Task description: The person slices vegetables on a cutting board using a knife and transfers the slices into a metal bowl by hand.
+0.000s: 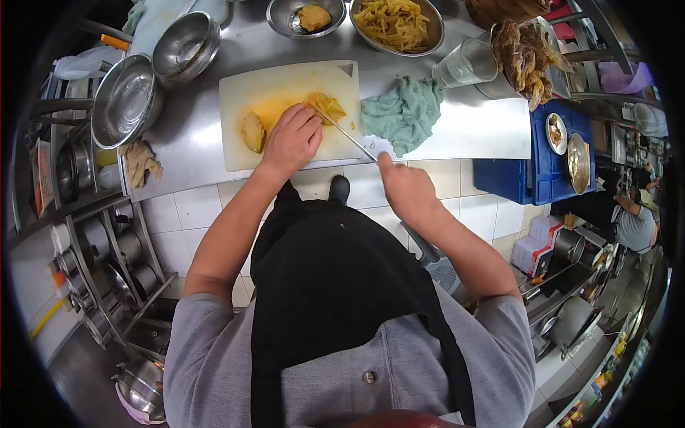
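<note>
A white cutting board (239,93) with a yellow stain lies on the steel table. My right hand (407,187) is wrapped round the handle of a knife (351,139), whose blade reaches up and left over the board. My left hand (291,139) presses on the yellow vegetable (328,107), its fingers bent together beside the blade. Cut slices lie at the fingertips and past the blade. To the left of my left hand, a larger yellow-green piece (253,132) rests on the board. A crumpled green cloth (405,114) is right of the board.
Behind the board are a bowl of yellow strips (401,27) and a bowl with one piece (307,18). Empty metal bowls (127,102) stand at the left. A clear container (465,64) and brown wrapped food (524,60) are at the right. Another person (633,225) is far right.
</note>
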`<state>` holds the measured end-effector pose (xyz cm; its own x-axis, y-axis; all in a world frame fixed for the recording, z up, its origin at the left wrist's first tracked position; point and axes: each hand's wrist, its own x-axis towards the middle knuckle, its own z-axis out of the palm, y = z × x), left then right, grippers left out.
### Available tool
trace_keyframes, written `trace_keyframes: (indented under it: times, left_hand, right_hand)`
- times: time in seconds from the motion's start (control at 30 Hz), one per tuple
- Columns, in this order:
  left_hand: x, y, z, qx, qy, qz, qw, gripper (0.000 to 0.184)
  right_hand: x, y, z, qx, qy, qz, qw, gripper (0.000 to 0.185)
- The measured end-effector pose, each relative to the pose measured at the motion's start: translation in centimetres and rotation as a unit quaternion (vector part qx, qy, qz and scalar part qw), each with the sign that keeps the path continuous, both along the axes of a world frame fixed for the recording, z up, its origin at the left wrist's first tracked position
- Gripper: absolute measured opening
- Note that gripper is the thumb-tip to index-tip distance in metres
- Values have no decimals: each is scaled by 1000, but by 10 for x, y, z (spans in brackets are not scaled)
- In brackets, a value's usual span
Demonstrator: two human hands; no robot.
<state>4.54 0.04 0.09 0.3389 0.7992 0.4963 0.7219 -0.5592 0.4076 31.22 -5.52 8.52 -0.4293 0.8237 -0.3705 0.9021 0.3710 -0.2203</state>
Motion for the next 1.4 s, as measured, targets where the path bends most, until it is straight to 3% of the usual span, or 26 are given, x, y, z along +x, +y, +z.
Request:
trace_keyframes:
  times: [0.33,0.6,1.03,1.3,1.4]
  left_hand:
    - [2,1,-2,8,-6,5,1000,20]
    - [0,0,1,7,-16,1,1000,18]
    - [1,0,-2,19,-16,10,1000,14]
    - [1,-2,1,13,-20,7,1000,13]
    - [2,-1,2,18,-17,14,1000,13]
  right_hand:
    - [-55,44,-16,30,33,16,999,20]
    - [30,-32,16,-49,-43,18,998,26]
    - [-52,39,-10,32,27,19,999,21]
    - [21,-23,21,-65,-46,4,997,27]
    - [16,-19,28,-43,-34,2,998,27]
